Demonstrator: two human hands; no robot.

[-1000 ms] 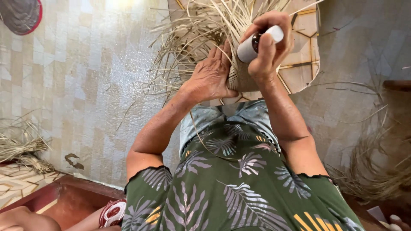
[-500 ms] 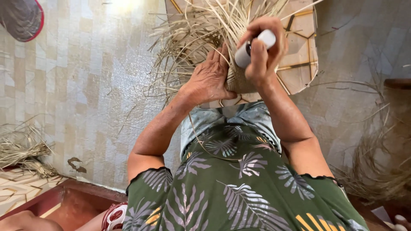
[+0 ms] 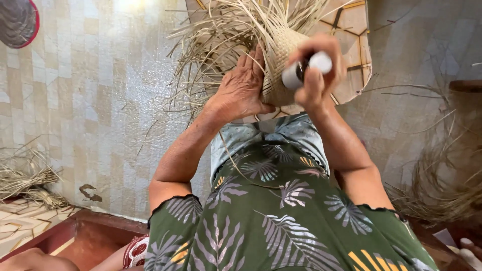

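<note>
Shift: right hand (image 3: 315,75) has dropped slightly against the weaving since a second ago; its small white cylinder with a dark middle band (image 3: 306,70) now lies flatter, tilted less steeply.
Right hand: clenched around the cylinder, pressing it at the right edge of the pale woven-straw piece (image 3: 281,60).
Left hand (image 3: 241,88): flat and spread on the woven piece's left side, bracing it, as before.
Woven piece: between both hands, above the lap, loose straw strands (image 3: 221,35) fanning up and left.
Reading: work stays on the same spot, likely smoothing the weave.
Surroundings: tiled floor (image 3: 80,90); dried straw bundle (image 3: 25,180) at left.
</note>
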